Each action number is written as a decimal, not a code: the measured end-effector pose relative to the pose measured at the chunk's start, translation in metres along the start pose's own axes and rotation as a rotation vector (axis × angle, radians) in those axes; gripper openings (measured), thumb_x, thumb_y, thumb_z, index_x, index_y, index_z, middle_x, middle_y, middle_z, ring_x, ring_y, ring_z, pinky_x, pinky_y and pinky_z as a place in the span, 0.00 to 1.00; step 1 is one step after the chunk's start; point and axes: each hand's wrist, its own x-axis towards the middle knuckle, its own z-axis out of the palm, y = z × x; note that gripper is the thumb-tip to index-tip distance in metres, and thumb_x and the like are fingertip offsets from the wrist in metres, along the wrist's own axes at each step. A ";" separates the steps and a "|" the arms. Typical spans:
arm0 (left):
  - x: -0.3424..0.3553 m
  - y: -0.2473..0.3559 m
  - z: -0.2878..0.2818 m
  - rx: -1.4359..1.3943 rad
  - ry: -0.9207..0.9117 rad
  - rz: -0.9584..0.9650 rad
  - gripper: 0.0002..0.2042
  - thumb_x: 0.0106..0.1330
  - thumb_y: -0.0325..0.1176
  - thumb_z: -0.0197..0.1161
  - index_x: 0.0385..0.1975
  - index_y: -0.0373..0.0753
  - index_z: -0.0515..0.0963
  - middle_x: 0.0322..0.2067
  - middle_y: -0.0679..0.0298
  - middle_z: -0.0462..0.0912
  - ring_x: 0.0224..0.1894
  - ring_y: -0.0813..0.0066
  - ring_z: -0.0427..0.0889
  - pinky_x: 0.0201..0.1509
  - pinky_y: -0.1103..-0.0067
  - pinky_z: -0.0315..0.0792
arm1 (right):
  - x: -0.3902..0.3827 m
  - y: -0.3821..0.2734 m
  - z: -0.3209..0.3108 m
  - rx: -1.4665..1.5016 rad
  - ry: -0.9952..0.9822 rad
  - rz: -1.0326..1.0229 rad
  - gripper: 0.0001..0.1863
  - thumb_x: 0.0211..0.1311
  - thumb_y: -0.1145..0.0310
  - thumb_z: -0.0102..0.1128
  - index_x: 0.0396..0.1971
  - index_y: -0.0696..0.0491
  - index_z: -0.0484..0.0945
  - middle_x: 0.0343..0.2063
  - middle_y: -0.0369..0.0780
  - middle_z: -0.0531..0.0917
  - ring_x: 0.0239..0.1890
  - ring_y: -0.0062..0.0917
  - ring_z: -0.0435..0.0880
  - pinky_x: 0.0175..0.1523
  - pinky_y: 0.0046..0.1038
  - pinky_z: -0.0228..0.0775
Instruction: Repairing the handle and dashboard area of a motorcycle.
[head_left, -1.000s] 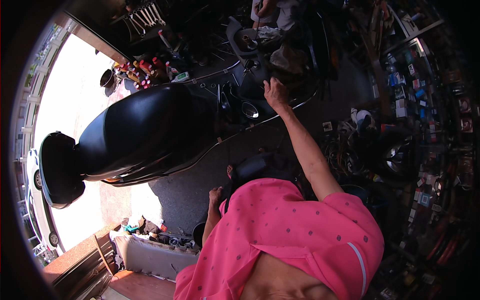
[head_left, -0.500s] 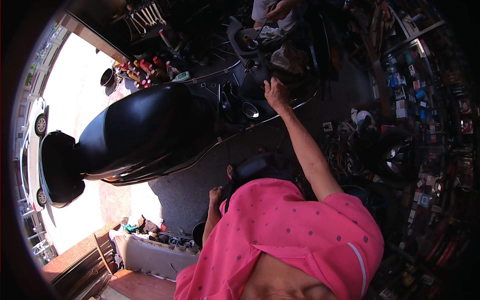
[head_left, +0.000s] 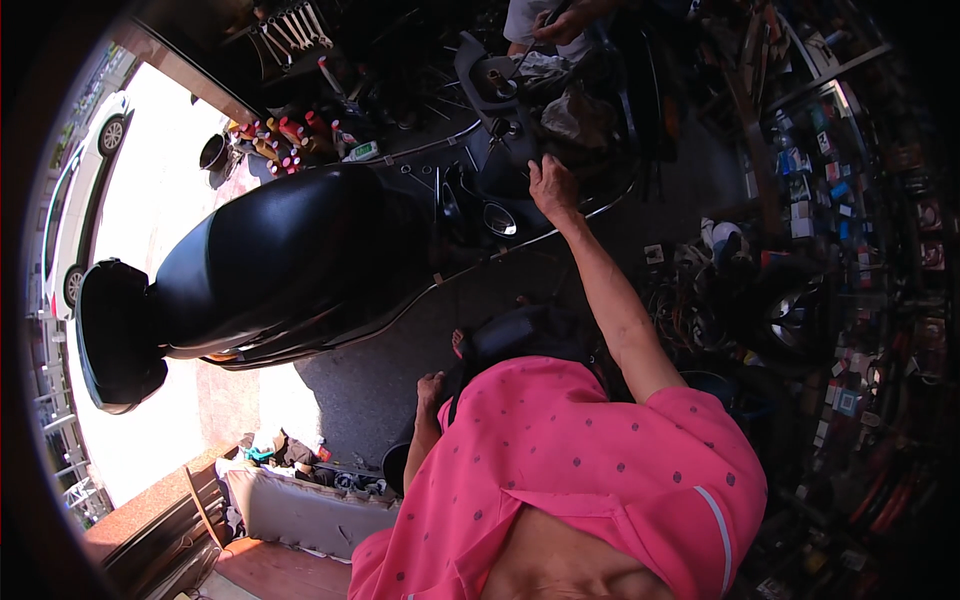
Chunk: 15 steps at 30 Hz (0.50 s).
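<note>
A black scooter (head_left: 275, 255) stands across the view in front of me, with its long seat toward the left. My right hand (head_left: 553, 188) reaches to its opened front end, fingers bent and closed against the dark front panel (head_left: 505, 170). What lies in those fingers, if anything, is hidden. A round mirror-like part (head_left: 499, 219) sits just left of that wrist. Low by my side, apart from the scooter, is my left hand (head_left: 430, 387), its fingers curled closed; I cannot see what they hold.
Another person's hand (head_left: 566, 20) is at the scooter's far side, holding a dark thing. Several wrenches (head_left: 292, 30) hang at the back, above coloured bottles (head_left: 290, 135). Shelves of small packages (head_left: 805, 190) line the right. A grey padded box (head_left: 310, 515) with odds and ends stands lower left.
The white car outside has moved toward the top of the picture. Both my hands stay almost where they were.
</note>
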 end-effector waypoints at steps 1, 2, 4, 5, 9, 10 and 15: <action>0.000 0.000 0.000 -0.005 -0.010 -0.012 0.17 0.52 0.41 0.55 0.34 0.34 0.76 0.32 0.52 0.78 0.37 0.63 0.77 0.41 0.76 0.68 | 0.000 0.000 0.000 -0.008 -0.023 0.013 0.13 0.55 0.62 0.48 0.21 0.58 0.67 0.22 0.49 0.73 0.28 0.44 0.73 0.29 0.38 0.65; -0.001 0.001 0.000 -0.034 -0.023 -0.017 0.17 0.52 0.41 0.55 0.34 0.34 0.76 0.32 0.52 0.78 0.37 0.63 0.76 0.42 0.76 0.68 | 0.000 0.000 0.000 -0.008 -0.024 0.012 0.13 0.55 0.62 0.48 0.21 0.58 0.67 0.22 0.49 0.73 0.28 0.44 0.73 0.29 0.38 0.65; -0.002 0.002 -0.001 -0.063 -0.036 -0.023 0.17 0.52 0.41 0.55 0.34 0.33 0.76 0.32 0.52 0.78 0.37 0.63 0.76 0.42 0.75 0.68 | 0.000 0.000 -0.001 -0.009 -0.025 0.013 0.13 0.55 0.62 0.48 0.21 0.58 0.67 0.22 0.49 0.73 0.28 0.44 0.73 0.29 0.38 0.65; -0.001 0.002 -0.001 -0.040 -0.033 -0.036 0.17 0.52 0.41 0.55 0.34 0.33 0.76 0.32 0.52 0.78 0.38 0.63 0.76 0.42 0.75 0.67 | 0.000 -0.001 -0.001 -0.008 -0.025 0.014 0.13 0.55 0.62 0.49 0.21 0.58 0.67 0.22 0.49 0.73 0.28 0.44 0.73 0.29 0.38 0.65; 0.002 0.001 -0.001 -0.025 -0.025 -0.049 0.17 0.52 0.41 0.55 0.35 0.33 0.76 0.32 0.51 0.78 0.38 0.64 0.76 0.42 0.75 0.67 | 0.000 -0.001 -0.001 -0.001 0.001 -0.009 0.13 0.55 0.62 0.49 0.21 0.58 0.67 0.22 0.49 0.74 0.28 0.44 0.73 0.29 0.38 0.65; 0.002 0.000 -0.001 -0.026 -0.036 -0.062 0.17 0.52 0.41 0.55 0.35 0.33 0.76 0.32 0.51 0.78 0.38 0.64 0.76 0.42 0.75 0.67 | 0.000 -0.001 -0.001 -0.010 -0.028 0.011 0.13 0.55 0.62 0.49 0.21 0.58 0.67 0.22 0.49 0.74 0.28 0.44 0.73 0.29 0.38 0.65; 0.003 -0.002 0.000 -0.003 -0.022 0.007 0.17 0.52 0.41 0.55 0.34 0.33 0.76 0.32 0.51 0.78 0.37 0.63 0.76 0.42 0.75 0.67 | 0.000 -0.001 -0.001 -0.002 -0.005 0.001 0.13 0.55 0.62 0.49 0.22 0.58 0.67 0.23 0.49 0.74 0.28 0.44 0.73 0.30 0.38 0.65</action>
